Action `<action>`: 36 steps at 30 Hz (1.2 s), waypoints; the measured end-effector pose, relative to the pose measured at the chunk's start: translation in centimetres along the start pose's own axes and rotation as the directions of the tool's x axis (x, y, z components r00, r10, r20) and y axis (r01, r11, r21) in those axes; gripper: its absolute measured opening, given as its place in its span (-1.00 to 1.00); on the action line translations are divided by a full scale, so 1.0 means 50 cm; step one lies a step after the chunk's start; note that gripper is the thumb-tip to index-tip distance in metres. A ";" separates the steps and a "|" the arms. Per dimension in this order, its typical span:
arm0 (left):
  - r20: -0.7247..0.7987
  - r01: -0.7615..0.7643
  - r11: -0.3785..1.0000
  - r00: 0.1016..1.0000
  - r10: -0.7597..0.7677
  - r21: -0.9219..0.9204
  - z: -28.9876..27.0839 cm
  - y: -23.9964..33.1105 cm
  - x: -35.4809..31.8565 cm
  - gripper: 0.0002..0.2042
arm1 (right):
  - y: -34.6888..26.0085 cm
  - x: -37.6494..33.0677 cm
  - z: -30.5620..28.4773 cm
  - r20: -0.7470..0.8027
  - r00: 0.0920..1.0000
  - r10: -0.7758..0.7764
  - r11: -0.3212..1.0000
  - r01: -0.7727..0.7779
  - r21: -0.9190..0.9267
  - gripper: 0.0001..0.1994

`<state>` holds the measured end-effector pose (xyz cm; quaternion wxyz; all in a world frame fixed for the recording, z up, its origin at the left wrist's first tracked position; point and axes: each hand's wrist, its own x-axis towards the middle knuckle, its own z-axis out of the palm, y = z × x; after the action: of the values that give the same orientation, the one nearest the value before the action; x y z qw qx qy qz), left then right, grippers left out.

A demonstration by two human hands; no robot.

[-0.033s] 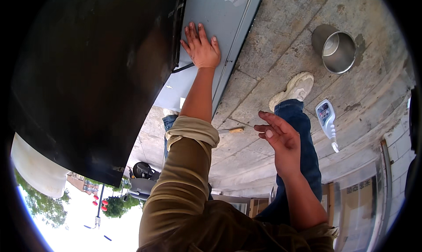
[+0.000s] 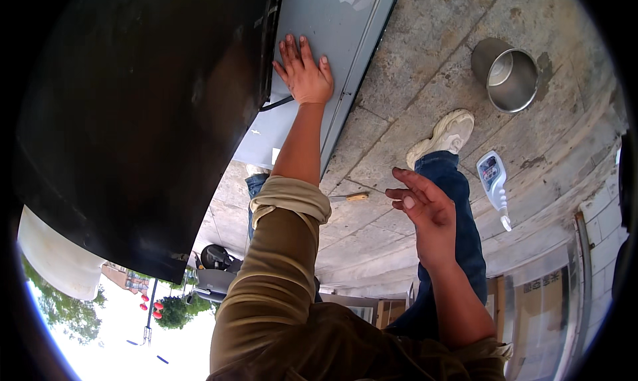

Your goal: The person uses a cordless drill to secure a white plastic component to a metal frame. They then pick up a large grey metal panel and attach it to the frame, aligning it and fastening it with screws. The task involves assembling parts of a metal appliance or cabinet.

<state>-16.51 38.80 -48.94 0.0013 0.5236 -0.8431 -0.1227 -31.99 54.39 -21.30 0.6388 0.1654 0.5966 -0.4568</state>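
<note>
My left hand [image 2: 310,82] lies flat with spread fingers on a grey metal panel [image 2: 339,42], close to the edge of a large dark panel [image 2: 146,102]. Nothing is in it. A thin black strip [image 2: 276,104] runs beside its wrist toward the dark panel. In front of my right leg, my right hand [image 2: 433,211] hangs in the air, palm partly turned up. Its fingers are loosely bent and apart, and no object shows in them.
On the stone floor [image 2: 405,68] at the right, a metal pot [image 2: 495,62] lies tipped beside a white spray bottle [image 2: 493,181]. A wooden-handled tool [image 2: 357,197] lies between my arms. My shoe [image 2: 446,136] stands near the pot. A scooter-like vehicle [image 2: 214,278] shows at lower left.
</note>
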 end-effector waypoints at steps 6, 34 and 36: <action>-0.021 0.000 1.000 1.000 0.000 0.002 0.004 -0.002 0.005 -0.44 | -0.054 0.000 0.008 0.024 0.999 -0.042 0.999 0.042 0.004 -0.62; 0.455 0.181 0.982 0.871 -0.187 0.058 -0.638 0.348 -0.016 -0.58 | -0.080 -0.104 -0.220 -0.188 0.869 -0.457 0.879 0.474 0.055 -0.62; 0.462 0.222 0.974 0.860 -0.217 0.044 -0.645 0.355 -0.027 -0.59 | -0.140 -0.133 -0.264 -0.218 0.877 -0.427 0.891 0.450 0.063 -0.61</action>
<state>-27.33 40.84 -13.80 -0.2110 0.5716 -0.7532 -0.2481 -44.66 63.26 -16.00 0.4456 0.1060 0.6528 -0.6034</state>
